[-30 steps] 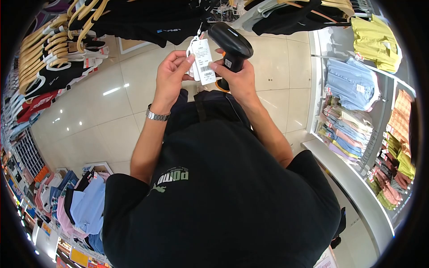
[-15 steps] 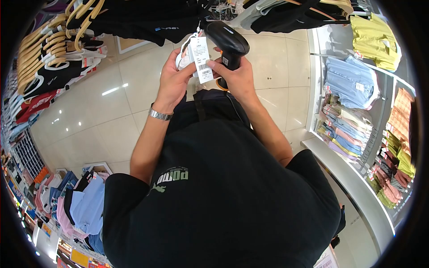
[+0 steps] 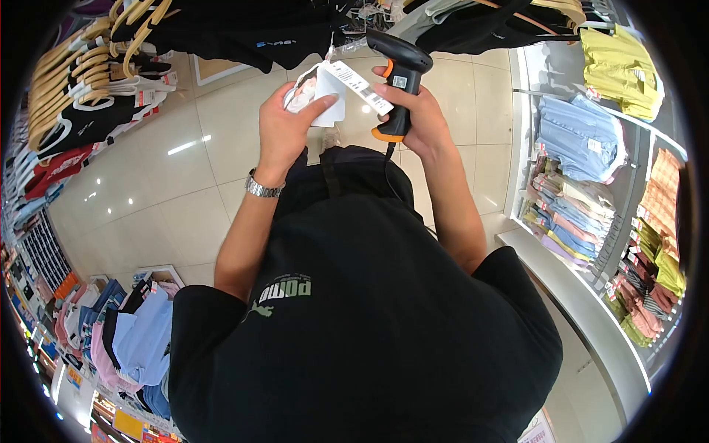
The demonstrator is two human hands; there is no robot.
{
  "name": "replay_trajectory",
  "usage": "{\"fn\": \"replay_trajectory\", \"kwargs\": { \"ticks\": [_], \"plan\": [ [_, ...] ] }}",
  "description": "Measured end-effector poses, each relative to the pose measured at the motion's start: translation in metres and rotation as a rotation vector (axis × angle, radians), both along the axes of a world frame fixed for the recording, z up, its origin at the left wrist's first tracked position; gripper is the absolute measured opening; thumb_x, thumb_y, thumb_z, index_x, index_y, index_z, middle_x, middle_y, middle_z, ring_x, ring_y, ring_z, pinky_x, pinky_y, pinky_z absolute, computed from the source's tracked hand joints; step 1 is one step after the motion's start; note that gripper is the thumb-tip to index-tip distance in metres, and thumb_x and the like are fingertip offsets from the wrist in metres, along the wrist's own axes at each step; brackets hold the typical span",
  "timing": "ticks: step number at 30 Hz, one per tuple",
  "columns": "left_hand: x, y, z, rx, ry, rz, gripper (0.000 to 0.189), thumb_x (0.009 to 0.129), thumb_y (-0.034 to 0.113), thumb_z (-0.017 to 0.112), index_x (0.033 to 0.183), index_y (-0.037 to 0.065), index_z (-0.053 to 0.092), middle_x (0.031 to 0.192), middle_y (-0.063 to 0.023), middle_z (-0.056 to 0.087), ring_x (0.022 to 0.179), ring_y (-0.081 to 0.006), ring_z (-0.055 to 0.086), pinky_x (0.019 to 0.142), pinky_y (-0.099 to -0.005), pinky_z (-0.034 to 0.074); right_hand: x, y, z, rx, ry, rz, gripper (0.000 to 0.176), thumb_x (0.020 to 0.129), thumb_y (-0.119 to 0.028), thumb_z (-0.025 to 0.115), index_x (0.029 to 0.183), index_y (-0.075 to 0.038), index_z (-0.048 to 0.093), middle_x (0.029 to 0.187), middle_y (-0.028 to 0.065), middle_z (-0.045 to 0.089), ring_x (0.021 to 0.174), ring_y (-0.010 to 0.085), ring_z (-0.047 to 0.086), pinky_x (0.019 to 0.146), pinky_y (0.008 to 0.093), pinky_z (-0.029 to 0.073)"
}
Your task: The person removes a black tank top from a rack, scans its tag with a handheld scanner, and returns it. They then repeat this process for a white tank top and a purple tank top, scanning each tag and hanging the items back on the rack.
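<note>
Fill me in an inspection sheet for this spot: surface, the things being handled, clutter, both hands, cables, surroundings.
Surface: pale tiled floor, glossy, with light reflections.
Job's things: hang tags fanned out, the printed one angled toward the black and orange scanner.
Clutter: folded clothes packed close at lower left.
Left grip: pinching the tags.
Right grip: around the scanner's handle; whether its thumb touches the printed tag is unclear.
Cables: black cord from the scanner's base, running toward the person's waist; far end hidden.
Surroundings: black garments ahead, wooden hangers on the left, light-blue shirts on the right.
</note>
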State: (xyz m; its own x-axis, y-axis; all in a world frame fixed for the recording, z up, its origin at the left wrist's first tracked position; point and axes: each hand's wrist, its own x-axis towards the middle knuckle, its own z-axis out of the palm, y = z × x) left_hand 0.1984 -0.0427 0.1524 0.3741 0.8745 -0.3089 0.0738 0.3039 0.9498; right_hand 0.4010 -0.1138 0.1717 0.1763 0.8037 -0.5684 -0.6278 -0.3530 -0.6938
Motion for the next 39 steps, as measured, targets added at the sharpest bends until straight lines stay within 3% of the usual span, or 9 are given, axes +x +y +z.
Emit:
{"fn": "replay_trajectory", "kwargs": {
  "ticks": [4,7,11,19,22,25,29,35,39],
  "plan": [
    [-0.003,0.001,0.002,-0.225,-0.139,-0.029,0.034,0.095,0.017,0.067,0.118,-0.006,0.060,0.098,-0.0147,0.071,0.078,-0.0181,0.071,0.071,-0.0312,0.060,0.009,0.000,-0.012,-0.023,0.281,-0.027,0.036,0.088,-0.007,0.070,0.122,-0.001,0.058,0.086,0.0054,0.061,0.064,0.0097,0.055,0.056,0.0243,0.046],
    [-0.006,0.003,0.004,-0.370,-0.303,-0.091,0.038,0.102,0.022,0.055,0.127,-0.007,0.054,0.105,-0.0199,0.070,0.080,-0.0223,0.072,0.072,-0.0341,0.061,0.011,-0.002,-0.015,0.001,0.430,-0.008,0.044,0.092,-0.008,0.064,0.133,0.000,0.050,0.092,0.0028,0.055,0.068,0.0076,0.048,0.058,0.0205,0.044],
    [-0.010,0.004,-0.001,-0.477,-0.450,-0.151,0.043,0.106,0.026,0.044,0.135,-0.006,0.046,0.114,-0.0248,0.067,0.086,-0.0251,0.072,0.074,-0.0342,0.061,0.012,-0.004,-0.021,0.035,0.643,-0.022,0.039,0.092,-0.007,0.064,0.128,-0.001,0.051,0.092,0.0048,0.055,0.069,0.0091,0.051,0.060,0.0222,0.046],
    [-0.002,-0.002,0.004,-0.415,-0.375,-0.061,0.038,0.094,0.014,0.067,0.125,-0.006,0.057,0.108,-0.0119,0.069,0.088,-0.0195,0.072,0.075,-0.0319,0.061,0.013,-0.012,-0.045,0.086,0.984,-0.016,0.049,0.092,-0.005,0.058,0.137,0.005,0.043,0.100,0.0064,0.056,0.072,0.0081,0.048,0.064,0.0219,0.046],
    [0.003,-0.005,0.000,-0.246,-0.216,-0.016,0.040,0.087,0.013,0.076,0.118,-0.006,0.061,0.103,-0.0101,0.071,0.085,-0.0159,0.071,0.073,-0.0276,0.058,0.007,-0.013,-0.046,0.086,0.937,0.014,0.046,0.094,-0.008,0.058,0.136,0.004,0.045,0.101,0.0052,0.056,0.073,0.0084,0.048,0.065,0.0218,0.045],
    [0.007,-0.007,0.005,-0.026,-0.020,0.010,0.040,0.081,0.015,0.081,0.110,-0.006,0.064,0.097,-0.0110,0.072,0.082,-0.0146,0.070,0.071,-0.0262,0.055,-0.005,-0.014,-0.037,-0.001,0.612,0.023,0.043,0.096,-0.014,0.060,0.135,0.001,0.050,0.100,0.0032,0.055,0.074,0.0089,0.048,0.065,0.0225,0.045],
    [0.009,-0.008,0.005,0.216,0.247,0.029,0.039,0.078,0.018,0.084,0.104,-0.006,0.066,0.090,-0.0144,0.073,0.079,-0.0164,0.070,0.071,-0.0286,0.055,-0.013,-0.014,-0.031,-0.040,0.400,0.062,0.044,0.096,-0.019,0.064,0.135,-0.001,0.053,0.106,0.0036,0.058,0.076,0.0098,0.050,0.066,0.0243,0.046],
    [0.007,-0.010,0.015,0.343,0.366,-0.001,0.041,0.078,0.021,0.084,0.104,-0.005,0.066,0.089,-0.0164,0.073,0.078,-0.0197,0.071,0.070,-0.0303,0.055,-0.018,-0.009,-0.026,0.008,0.152,0.026,0.042,0.093,-0.020,0.071,0.128,-0.001,0.057,0.107,0.0065,0.062,0.074,0.0105,0.053,0.065,0.0255,0.047],
    [0.005,-0.009,0.011,0.283,0.329,-0.056,0.040,0.079,0.019,0.083,0.106,-0.005,0.065,0.090,-0.0147,0.072,0.080,-0.0186,0.071,0.070,-0.0303,0.055,-0.009,-0.008,-0.028,-0.026,0.246,0.054,0.040,0.089,-0.015,0.074,0.123,-0.002,0.059,0.099,0.0065,0.065,0.071,0.0109,0.056,0.062,0.0258,0.048]
  ]
}}
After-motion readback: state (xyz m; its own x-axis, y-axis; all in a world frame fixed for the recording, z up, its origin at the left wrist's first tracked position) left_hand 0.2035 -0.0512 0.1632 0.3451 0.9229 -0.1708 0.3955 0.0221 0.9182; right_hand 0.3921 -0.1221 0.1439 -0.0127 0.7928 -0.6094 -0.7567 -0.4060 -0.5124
